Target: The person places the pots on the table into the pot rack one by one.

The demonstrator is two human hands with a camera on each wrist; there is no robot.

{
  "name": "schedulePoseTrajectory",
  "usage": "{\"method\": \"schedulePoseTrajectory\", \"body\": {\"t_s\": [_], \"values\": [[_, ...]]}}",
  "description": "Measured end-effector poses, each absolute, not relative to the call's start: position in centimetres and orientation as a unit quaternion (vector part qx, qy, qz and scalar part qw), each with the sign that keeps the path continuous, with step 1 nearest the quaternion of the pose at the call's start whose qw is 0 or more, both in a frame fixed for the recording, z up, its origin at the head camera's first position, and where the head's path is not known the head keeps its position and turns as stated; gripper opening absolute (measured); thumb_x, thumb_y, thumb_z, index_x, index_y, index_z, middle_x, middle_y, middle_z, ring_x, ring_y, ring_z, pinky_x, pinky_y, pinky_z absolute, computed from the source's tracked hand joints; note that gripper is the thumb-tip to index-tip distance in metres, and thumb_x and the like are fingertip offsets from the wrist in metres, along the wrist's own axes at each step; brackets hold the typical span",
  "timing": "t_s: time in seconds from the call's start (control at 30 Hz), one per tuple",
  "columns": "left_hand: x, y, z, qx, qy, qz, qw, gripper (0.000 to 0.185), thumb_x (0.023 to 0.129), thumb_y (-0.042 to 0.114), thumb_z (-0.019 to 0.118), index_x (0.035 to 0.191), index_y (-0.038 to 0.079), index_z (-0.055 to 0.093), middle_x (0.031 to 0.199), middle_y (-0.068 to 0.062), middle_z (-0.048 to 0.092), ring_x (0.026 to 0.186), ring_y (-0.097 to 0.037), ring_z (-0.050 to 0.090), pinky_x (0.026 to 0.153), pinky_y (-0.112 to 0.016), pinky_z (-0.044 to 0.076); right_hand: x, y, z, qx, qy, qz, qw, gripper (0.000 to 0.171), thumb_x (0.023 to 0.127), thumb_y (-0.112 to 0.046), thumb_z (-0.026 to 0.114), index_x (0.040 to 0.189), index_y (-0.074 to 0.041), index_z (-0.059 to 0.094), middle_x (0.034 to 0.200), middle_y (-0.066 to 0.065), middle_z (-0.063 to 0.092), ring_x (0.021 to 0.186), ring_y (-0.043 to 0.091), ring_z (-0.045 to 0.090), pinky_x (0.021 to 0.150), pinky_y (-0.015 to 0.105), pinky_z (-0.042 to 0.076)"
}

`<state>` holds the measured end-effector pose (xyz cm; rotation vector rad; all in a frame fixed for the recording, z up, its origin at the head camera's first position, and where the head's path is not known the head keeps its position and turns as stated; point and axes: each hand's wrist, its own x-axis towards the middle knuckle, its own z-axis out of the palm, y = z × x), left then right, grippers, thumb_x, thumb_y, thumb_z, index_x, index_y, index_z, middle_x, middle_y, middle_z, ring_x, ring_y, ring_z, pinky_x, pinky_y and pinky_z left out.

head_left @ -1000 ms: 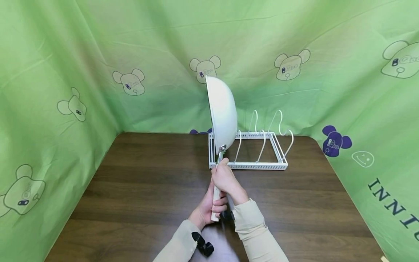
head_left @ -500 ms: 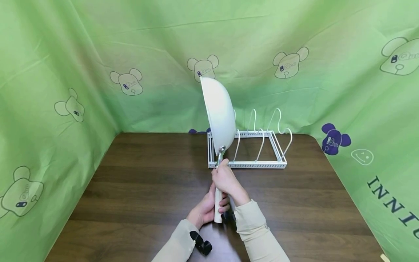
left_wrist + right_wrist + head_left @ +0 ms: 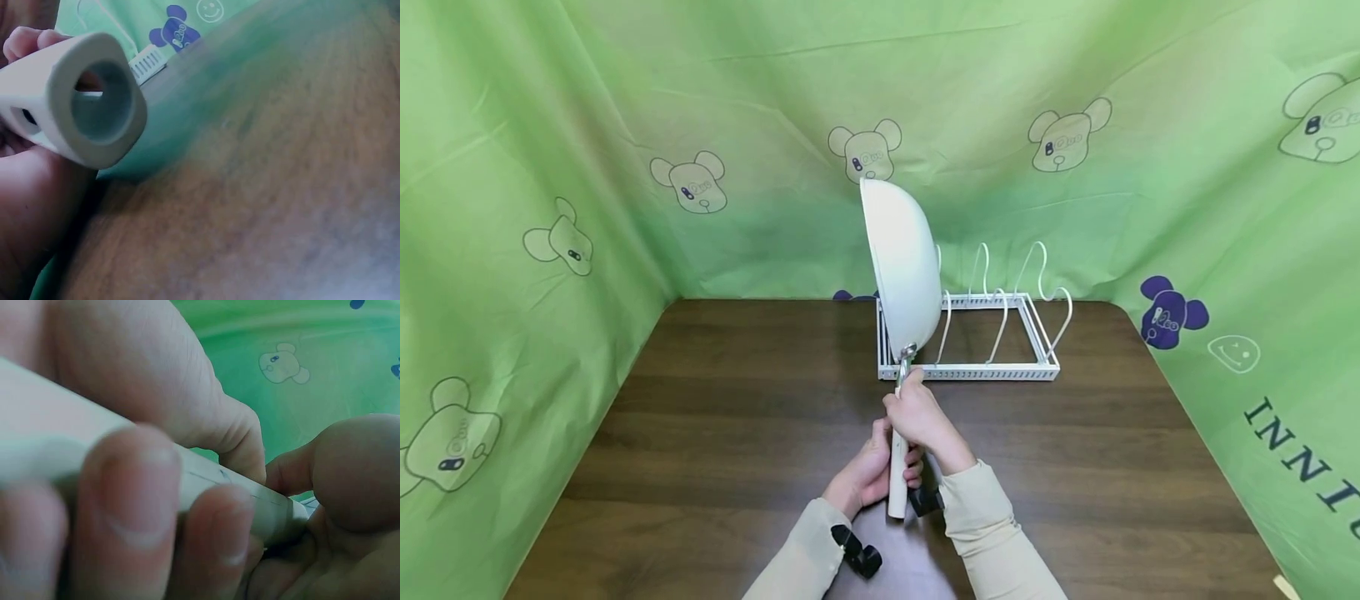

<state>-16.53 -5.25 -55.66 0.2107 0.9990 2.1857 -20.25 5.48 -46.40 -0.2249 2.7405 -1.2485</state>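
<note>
A white wok (image 3: 902,258) stands on its side, rim facing left, over the left end of a white wire rack (image 3: 985,373). Whether its lower edge touches the rack is hard to tell. My right hand (image 3: 921,417) grips the upper part of the pale handle, just below the metal joint. Lower down, my left hand (image 3: 867,471) is around the same handle from the left, thumb up along it and fingertips showing on its right side. In the left wrist view the hollow end of the handle (image 3: 65,87) sticks out past the hand.
Several curved wire dividers (image 3: 1000,325) rise from the rack to the right of the wok. A dark wooden table (image 3: 737,433) lies below. Behind and at both sides hangs a green printed curtain (image 3: 760,108).
The wok's top edge has tipped slightly left, and the handle's end has shifted a little toward me. My left fingers have loosened and cover less of the handle. My right hand keeps its grip.
</note>
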Motion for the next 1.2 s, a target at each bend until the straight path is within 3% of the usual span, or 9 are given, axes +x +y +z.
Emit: {"method": "schedulePoseTrajectory", "body": {"t_s": [0.2, 0.4, 0.73, 1.0, 1.2], "values": [[-16.5, -5.3, -55.8, 0.069, 0.400, 0.849, 0.338, 0.035, 0.099, 0.049, 0.039, 0.090, 0.017, 0.049, 0.072, 0.003, 0.045, 0.060, -0.011, 0.043, 0.068, -0.028, 0.040, -20.1, 5.7, -46.6, -0.061, 0.903, -0.417, 0.084, 0.033, 0.089, -0.009, 0.059, 0.107, 0.005, 0.035, 0.082, 0.019, 0.059, 0.079, 0.033, 0.060, 0.076, 0.048, 0.052], [-16.5, -5.7, -55.9, 0.084, 0.405, 0.847, 0.334, 0.035, 0.090, 0.052, 0.050, 0.097, 0.018, 0.050, 0.077, 0.001, 0.045, 0.064, -0.013, 0.043, 0.071, -0.029, 0.040, -20.0, 5.8, -46.6, -0.059, 0.903, -0.415, 0.092, 0.038, 0.088, -0.012, 0.060, 0.111, 0.007, 0.036, 0.084, 0.020, 0.060, 0.081, 0.033, 0.061, 0.078, 0.048, 0.053], [-16.4, -6.3, -55.6, 0.107, 0.402, 0.838, 0.354, 0.028, 0.100, 0.034, 0.029, 0.098, 0.016, 0.050, 0.083, 0.000, 0.048, 0.068, -0.014, 0.045, 0.073, -0.029, 0.040, -19.3, 5.9, -46.9, -0.066, 0.904, -0.412, 0.091, 0.036, 0.086, -0.014, 0.062, 0.107, 0.005, 0.039, 0.081, 0.016, 0.060, 0.078, 0.031, 0.061, 0.072, 0.043, 0.054], [-16.3, -6.2, -55.7, 0.115, 0.401, 0.833, 0.364, 0.030, 0.101, 0.035, 0.026, 0.100, 0.016, 0.050, 0.083, 0.000, 0.049, 0.069, -0.013, 0.046, 0.071, -0.027, 0.039, -19.1, 6.2, -47.2, -0.056, 0.900, -0.423, 0.092, 0.036, 0.086, -0.016, 0.062, 0.108, 0.004, 0.040, 0.083, 0.016, 0.061, 0.079, 0.032, 0.061, 0.074, 0.045, 0.053], [-16.4, -6.8, -55.5, 0.115, 0.453, 0.801, 0.374, 0.043, 0.105, 0.041, 0.024, 0.101, 0.010, 0.054, 0.087, -0.003, 0.056, 0.076, -0.017, 0.054, 0.077, -0.029, 0.047, -19.0, 6.4, -47.1, -0.045, 0.899, -0.426, 0.090, 0.041, 0.086, -0.018, 0.063, 0.113, 0.004, 0.042, 0.089, 0.018, 0.064, 0.086, 0.034, 0.063, 0.083, 0.049, 0.052]]}}
